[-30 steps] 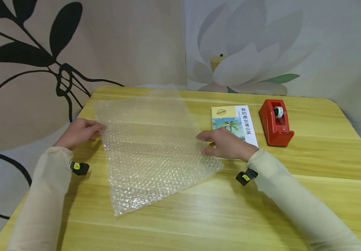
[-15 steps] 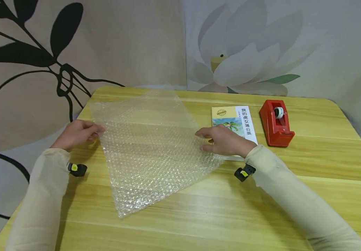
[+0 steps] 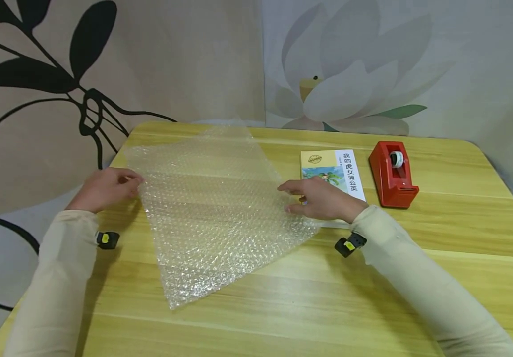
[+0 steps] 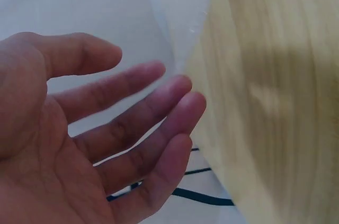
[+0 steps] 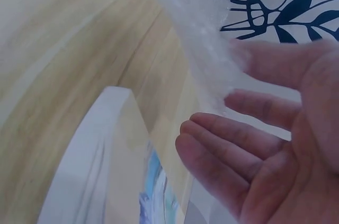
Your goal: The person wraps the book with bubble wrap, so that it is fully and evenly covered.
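A clear sheet of bubble wrap (image 3: 216,213) lies slanted across the wooden table (image 3: 305,307) in the head view. My left hand (image 3: 106,188) is at its left edge, fingertips right beside the wrap. The left wrist view shows that hand (image 4: 116,118) with thumb and fingers apart and loosely bent, nothing between them. Over the sheet's right edge is my right hand (image 3: 320,198), above part of a book (image 3: 350,173). In the right wrist view the right hand's (image 5: 265,144) thumb and index tips meet the edge of the wrap, spread apart rather than pinching.
A red tape dispenser (image 3: 401,197) with a small roll stands right of the book. Behind the table is a wall (image 3: 202,64) with a leaf and flower pattern. Both wrists carry small black cameras.
My left hand has drifted a little to the left, away from the wrap's middle. The wrap has shifted slightly, its front corner a bit rightward. The right hand has barely moved.
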Action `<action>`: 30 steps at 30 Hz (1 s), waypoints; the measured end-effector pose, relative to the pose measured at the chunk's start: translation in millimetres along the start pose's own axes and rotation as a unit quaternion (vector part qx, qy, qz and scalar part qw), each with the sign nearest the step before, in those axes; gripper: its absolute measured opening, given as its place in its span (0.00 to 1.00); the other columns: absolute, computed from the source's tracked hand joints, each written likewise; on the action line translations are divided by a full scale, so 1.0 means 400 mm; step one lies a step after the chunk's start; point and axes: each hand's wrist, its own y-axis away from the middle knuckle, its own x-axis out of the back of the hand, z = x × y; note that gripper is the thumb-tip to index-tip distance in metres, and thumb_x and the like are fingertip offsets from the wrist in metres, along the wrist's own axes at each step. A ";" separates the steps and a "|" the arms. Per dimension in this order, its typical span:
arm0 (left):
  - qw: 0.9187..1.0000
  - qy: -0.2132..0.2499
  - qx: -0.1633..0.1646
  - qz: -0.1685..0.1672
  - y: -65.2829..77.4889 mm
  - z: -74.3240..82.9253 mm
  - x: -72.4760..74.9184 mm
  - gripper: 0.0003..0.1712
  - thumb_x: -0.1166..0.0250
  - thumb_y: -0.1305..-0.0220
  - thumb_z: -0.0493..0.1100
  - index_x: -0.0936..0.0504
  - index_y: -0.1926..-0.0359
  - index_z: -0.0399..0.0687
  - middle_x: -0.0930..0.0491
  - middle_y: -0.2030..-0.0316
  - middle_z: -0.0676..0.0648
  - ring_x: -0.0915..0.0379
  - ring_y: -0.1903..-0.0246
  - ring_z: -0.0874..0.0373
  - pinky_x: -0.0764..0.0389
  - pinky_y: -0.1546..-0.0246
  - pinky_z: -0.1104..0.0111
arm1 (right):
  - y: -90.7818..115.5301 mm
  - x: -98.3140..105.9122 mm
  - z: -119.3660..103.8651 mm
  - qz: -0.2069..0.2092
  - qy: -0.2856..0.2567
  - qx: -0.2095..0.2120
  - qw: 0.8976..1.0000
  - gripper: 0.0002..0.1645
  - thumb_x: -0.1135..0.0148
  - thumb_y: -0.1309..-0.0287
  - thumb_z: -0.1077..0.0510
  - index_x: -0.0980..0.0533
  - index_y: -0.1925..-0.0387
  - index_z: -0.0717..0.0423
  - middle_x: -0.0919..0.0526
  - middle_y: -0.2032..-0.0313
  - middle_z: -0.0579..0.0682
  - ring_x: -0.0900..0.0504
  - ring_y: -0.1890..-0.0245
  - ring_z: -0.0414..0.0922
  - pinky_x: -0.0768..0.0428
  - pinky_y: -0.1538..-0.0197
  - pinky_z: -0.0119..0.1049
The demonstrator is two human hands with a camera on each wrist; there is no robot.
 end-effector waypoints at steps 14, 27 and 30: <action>0.994 -0.030 -0.060 0.091 0.004 0.128 0.000 0.22 0.48 0.26 0.50 0.16 0.48 0.38 0.14 0.54 0.31 0.19 0.57 0.37 0.24 0.55 0.44 | 0.052 0.027 0.034 0.026 -0.018 -0.026 0.999 0.32 0.33 0.36 0.56 0.29 0.34 0.62 0.21 0.36 0.60 0.15 0.43 0.57 0.17 0.41 0.51; 0.992 0.032 -0.109 0.057 -0.030 0.217 -0.038 0.20 0.46 0.25 0.48 0.16 0.47 0.39 0.14 0.52 0.35 0.17 0.53 0.39 0.20 0.50 0.46 | 0.120 0.061 0.048 0.044 -0.004 -0.071 0.996 0.34 0.34 0.36 0.54 0.31 0.32 0.62 0.23 0.35 0.60 0.19 0.38 0.57 0.22 0.36 0.55; 0.992 0.035 -0.114 0.048 -0.040 0.238 -0.052 0.20 0.46 0.25 0.48 0.16 0.47 0.39 0.14 0.52 0.35 0.17 0.53 0.39 0.20 0.49 0.47 | 0.134 0.063 0.047 0.053 0.000 -0.066 0.996 0.33 0.34 0.35 0.53 0.31 0.32 0.61 0.23 0.35 0.61 0.19 0.39 0.58 0.22 0.36 0.56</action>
